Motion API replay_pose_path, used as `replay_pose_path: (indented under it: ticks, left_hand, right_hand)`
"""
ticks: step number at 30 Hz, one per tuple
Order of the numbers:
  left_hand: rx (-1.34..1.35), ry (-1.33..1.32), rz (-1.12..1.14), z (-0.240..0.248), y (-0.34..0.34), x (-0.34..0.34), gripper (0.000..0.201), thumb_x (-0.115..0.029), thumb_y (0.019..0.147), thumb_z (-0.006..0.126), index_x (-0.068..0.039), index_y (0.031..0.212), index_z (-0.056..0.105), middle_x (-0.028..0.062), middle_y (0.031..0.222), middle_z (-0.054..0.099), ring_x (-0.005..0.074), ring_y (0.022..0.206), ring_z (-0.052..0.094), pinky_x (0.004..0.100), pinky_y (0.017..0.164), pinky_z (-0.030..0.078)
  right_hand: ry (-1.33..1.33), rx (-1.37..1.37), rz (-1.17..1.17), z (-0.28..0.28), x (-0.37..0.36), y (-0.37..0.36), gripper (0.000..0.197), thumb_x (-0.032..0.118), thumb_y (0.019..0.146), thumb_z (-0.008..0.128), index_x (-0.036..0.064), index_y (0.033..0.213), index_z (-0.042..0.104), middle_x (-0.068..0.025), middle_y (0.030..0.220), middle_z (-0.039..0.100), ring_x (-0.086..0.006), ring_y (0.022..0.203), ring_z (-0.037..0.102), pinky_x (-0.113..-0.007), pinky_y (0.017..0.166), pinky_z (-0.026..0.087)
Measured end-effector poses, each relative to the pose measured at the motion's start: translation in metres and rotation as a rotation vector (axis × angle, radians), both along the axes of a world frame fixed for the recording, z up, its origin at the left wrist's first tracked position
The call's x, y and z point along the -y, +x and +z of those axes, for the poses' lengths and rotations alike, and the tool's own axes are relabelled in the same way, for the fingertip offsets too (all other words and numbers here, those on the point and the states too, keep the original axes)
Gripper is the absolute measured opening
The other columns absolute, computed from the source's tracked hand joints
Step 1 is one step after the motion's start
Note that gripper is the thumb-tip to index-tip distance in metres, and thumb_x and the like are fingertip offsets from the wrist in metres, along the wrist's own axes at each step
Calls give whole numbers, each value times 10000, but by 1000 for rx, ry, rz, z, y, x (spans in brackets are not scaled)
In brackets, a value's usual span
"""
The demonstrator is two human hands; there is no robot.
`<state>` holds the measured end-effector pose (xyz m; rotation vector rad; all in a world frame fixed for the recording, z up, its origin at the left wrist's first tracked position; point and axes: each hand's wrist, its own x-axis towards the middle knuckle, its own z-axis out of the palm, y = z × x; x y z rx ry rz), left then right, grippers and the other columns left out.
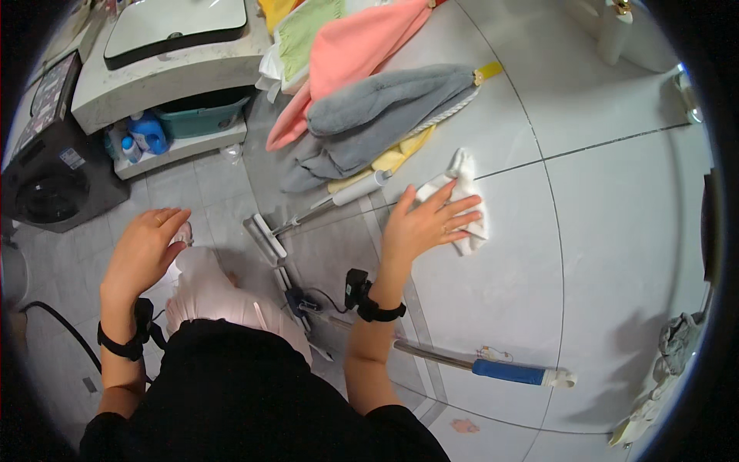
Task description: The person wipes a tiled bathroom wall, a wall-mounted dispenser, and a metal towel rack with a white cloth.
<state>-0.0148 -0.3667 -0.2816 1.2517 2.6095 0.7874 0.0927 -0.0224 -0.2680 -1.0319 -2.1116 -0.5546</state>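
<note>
My right hand [431, 219] lies flat with its fingers spread on a white cloth [464, 189], pressing it against the pale tiled wall [508, 285]. The cloth is crumpled, and part of it is hidden under the fingers. Off to the left, my left hand [146, 242] hangs in the air, thumb apart from the loosely bent fingers, with nothing visible in it. Black straps with small devices circle both wrists.
Grey [385, 115] and pink [362, 46] towels hang beyond my right hand. A mop with a white-grey handle [358, 190] and one with a blue grip [508, 372] lean at the wall. A washbasin [177, 27], washing machine [61, 177] and shelf with a blue bottle [148, 132] stand at left.
</note>
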Motion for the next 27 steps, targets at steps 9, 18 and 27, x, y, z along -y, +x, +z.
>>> replay_pose_path:
  ticks: [9,18,27]
  left_hand:
    - [-36,14,5,7,-7,1,445,-48,683,619,-14,1112,503,170,1086,545,345,1009,495,392,857,404]
    - [-25,2,52,8,1,16,445,-44,680,624,-23,1109,507,169,1090,545,341,1015,496,387,853,409]
    - [-4,-58,165,11,3,35,428,-55,693,623,-23,1105,510,165,1080,550,335,1009,499,384,845,413]
  right_hand:
    - [66,-192,-5,54,2,-22,621,380,841,456,51,1334,271,-268,1404,13,-467,1283,7,-607,976,54]
    - [-247,28,-82,-82,21,-3,618,351,771,561,43,1272,373,-265,1400,86,-468,1275,87,-605,963,138]
    - [26,-247,16,33,2,-20,592,414,853,424,107,1340,290,-257,1408,-19,-468,1282,-25,-622,968,48]
